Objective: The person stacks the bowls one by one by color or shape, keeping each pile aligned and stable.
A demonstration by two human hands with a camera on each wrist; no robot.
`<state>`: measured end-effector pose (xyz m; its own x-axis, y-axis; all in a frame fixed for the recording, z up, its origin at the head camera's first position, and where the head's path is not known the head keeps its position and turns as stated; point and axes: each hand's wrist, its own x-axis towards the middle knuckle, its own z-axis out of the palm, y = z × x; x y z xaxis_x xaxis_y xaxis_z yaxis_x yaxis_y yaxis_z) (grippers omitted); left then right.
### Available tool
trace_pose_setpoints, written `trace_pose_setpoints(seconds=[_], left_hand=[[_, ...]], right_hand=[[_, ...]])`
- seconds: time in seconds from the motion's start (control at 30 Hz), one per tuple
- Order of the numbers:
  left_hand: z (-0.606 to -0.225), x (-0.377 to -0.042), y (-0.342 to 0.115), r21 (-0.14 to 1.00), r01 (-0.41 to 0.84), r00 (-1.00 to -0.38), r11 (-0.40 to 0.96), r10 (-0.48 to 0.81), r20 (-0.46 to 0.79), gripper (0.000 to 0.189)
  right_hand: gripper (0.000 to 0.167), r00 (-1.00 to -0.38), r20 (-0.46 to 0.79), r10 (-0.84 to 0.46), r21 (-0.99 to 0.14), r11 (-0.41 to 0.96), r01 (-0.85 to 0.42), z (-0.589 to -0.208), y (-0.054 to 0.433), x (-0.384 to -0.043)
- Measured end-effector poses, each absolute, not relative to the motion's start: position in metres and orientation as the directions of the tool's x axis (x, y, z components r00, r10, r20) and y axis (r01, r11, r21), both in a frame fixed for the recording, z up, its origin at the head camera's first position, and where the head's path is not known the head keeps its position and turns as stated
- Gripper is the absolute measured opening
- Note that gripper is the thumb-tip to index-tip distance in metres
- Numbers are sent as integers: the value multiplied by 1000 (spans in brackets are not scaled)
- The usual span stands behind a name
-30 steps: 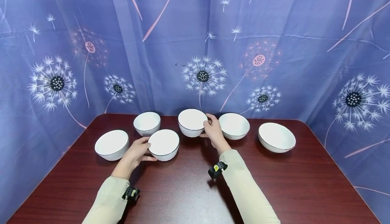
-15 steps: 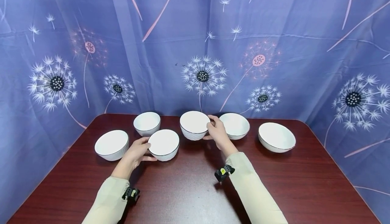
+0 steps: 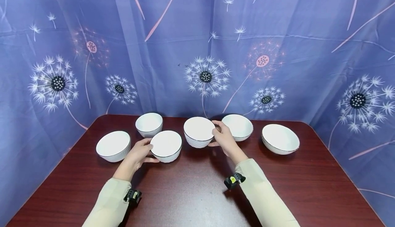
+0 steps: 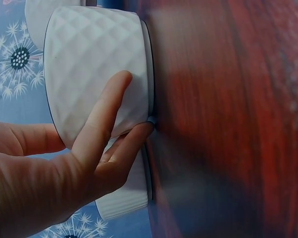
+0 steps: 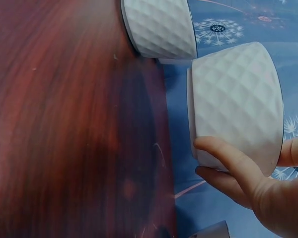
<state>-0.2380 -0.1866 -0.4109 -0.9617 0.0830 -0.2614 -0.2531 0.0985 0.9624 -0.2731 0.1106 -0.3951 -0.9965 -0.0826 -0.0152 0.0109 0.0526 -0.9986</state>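
Two white bowls with dark rims and a diamond-quilted outside are in the hands. My left hand [image 3: 139, 155] grips the nearer bowl [image 3: 166, 146] by its left side, thumb along the wall. In the left wrist view this bowl [image 4: 97, 64] stands with its foot at the tabletop, a fingertip tucked by the base. My right hand [image 3: 226, 139] holds the other quilted bowl [image 3: 199, 132] by its right side. The right wrist view shows that bowl [image 5: 238, 99] raised off the table, the thumb across its lower wall and fingers underneath.
Two ribbed white bowls [image 3: 113, 147] [image 3: 149, 124] stand on the left of the dark red table [image 3: 182, 199]. Two wider, shallow white bowls [image 3: 237, 127] [image 3: 280, 139] stand on the right. A blue dandelion-print curtain [image 3: 172, 48] hangs behind the table.
My right hand has brought its bowl toward me and slightly to the right, out of the back row. The left hand and its bowl have stayed in place.
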Motion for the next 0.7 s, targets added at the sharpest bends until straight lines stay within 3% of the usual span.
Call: trace_pose_setpoints(seconds=[0.7], left_hand=[[-411,-239,-187,961,-257,-961,100,83,-265,48]], right_hand=[[50,-991,-55,-120,-997,61,48,-409,118,-254]])
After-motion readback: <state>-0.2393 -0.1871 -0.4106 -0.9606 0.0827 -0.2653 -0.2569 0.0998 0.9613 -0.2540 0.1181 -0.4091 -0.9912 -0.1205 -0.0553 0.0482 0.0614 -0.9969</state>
